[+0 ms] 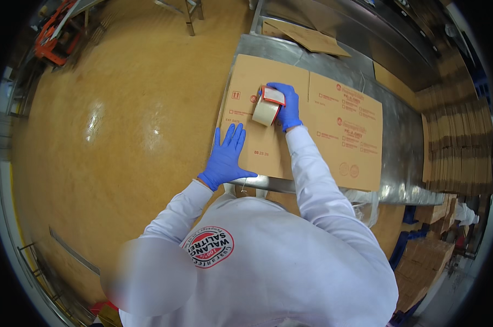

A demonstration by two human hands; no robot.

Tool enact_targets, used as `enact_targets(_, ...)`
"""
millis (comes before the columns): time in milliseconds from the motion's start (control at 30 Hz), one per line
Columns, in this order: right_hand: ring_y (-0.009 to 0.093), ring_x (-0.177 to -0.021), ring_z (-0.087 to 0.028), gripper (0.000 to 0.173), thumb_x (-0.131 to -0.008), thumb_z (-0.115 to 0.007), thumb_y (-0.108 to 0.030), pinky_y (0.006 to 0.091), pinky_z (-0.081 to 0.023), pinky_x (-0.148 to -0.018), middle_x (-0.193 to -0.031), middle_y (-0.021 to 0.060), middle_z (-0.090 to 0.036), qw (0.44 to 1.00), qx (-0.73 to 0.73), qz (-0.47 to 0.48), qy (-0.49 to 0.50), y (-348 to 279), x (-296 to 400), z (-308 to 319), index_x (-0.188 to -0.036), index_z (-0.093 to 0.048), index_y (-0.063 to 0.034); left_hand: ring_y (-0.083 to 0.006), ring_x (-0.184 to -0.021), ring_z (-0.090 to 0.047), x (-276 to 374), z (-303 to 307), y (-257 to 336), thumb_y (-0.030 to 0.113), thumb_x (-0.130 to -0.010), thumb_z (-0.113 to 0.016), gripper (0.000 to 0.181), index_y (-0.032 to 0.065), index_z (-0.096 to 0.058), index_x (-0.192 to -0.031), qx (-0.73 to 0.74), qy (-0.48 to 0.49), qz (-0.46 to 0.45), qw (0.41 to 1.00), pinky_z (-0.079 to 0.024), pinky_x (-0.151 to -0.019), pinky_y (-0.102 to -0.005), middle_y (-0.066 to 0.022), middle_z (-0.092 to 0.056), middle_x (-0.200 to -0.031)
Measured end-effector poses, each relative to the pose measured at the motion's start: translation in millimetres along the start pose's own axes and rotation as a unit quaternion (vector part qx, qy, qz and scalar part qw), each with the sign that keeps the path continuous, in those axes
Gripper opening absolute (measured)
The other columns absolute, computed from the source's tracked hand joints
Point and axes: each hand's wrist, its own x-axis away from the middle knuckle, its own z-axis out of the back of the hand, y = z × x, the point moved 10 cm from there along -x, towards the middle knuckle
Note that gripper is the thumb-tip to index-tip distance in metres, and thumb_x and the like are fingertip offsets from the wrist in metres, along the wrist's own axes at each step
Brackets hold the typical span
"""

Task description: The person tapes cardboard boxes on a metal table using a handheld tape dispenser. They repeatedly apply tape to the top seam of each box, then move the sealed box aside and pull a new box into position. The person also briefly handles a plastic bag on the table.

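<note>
A flat, folded cardboard box (pixel 344 139) with red print lies on a steel table (pixel 401 163) in front of me. My right hand (pixel 286 106), in a blue glove, is closed around a red tape dispenser (pixel 274 95) with a wide roll of packing tape (pixel 266 111). The dispenser is over the left half of the cardboard; whether the tape touches it I cannot tell. My left hand (pixel 226 157), also gloved in blue, rests with its fingers spread on the near left corner of the cardboard and holds nothing.
Loose cardboard pieces (pixel 311 36) lie at the table's far side. On the right stand stacks of flat cardboard boxes (pixel 458 147) and packed cartons (pixel 422 265) near blue pallets. A clear plastic bag (pixel 367 208) hangs at the table's near edge. An orange pallet jack (pixel 54 41) is far left.
</note>
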Motion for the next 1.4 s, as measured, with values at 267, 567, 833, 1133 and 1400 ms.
enact_targets(267,0.028,-0.083,-0.062,0.026,-0.070,-0.072,-0.021,0.0371,-0.049,-0.078,-0.086,0.0091,-0.068,0.998,0.056,0.028,-0.011,-79,121,13,-0.094,-0.071,-0.0129,-0.0347,-0.142,-0.012,4,-5,-5,0.072,-0.061,-0.066,0.121,-0.0064,-0.024,-0.143,-0.031,0.012,0.010,0.999,-0.001,-0.112,-0.0582,-0.0208,-0.019,-0.152)
enact_targets(567,0.025,-0.071,-0.067,0.032,-0.074,-0.069,-0.025,0.0372,-0.050,-0.065,-0.079,0.0169,-0.068,0.960,-0.095,-0.195,-0.180,-6,68,-20,-0.088,-0.067,0.0032,-0.0348,-0.142,-0.013,0,-2,0,0.069,-0.058,-0.069,0.121,-0.0069,-0.026,-0.141,0.012,-0.007,0.013,1.000,-0.001,-0.112,-0.0579,-0.0209,-0.022,-0.150)
enact_targets(833,0.027,-0.076,-0.060,0.028,-0.082,-0.055,-0.030,0.0388,-0.047,-0.071,-0.079,0.0150,-0.063,0.935,-0.159,0.128,-0.289,-110,84,21,-0.085,-0.064,-0.0033,-0.0375,-0.141,-0.015,3,-4,3,0.067,-0.057,-0.072,0.123,-0.0068,-0.023,-0.143,-0.037,-0.019,0.014,0.999,-0.002,-0.111,-0.0596,-0.0234,-0.022,-0.149)
enact_targets(1133,0.024,-0.067,-0.044,0.041,-0.074,-0.055,-0.047,0.0372,-0.033,-0.070,-0.064,0.0086,-0.048,0.805,-0.591,0.019,-0.051,-11,26,206,-0.065,-0.051,-0.0070,-0.0326,-0.122,-0.046,-49,43,-2,0.037,-0.080,-0.068,0.063,0.0017,-0.051,-0.128,0.111,0.045,0.105,0.987,-0.024,-0.110,-0.0493,-0.0166,-0.051,-0.132)
enact_targets(1400,0.029,-0.083,-0.052,0.033,-0.076,-0.062,-0.031,0.0430,-0.040,-0.085,-0.082,0.0140,-0.056,0.653,-0.755,-0.033,0.047,128,-26,261,-0.084,-0.055,0.0005,-0.0317,-0.118,-0.049,-254,67,87,0.023,-0.084,-0.066,0.045,0.0069,-0.055,-0.125,0.112,0.104,-0.057,0.987,-0.039,-0.102,-0.0375,-0.0153,-0.055,-0.125)
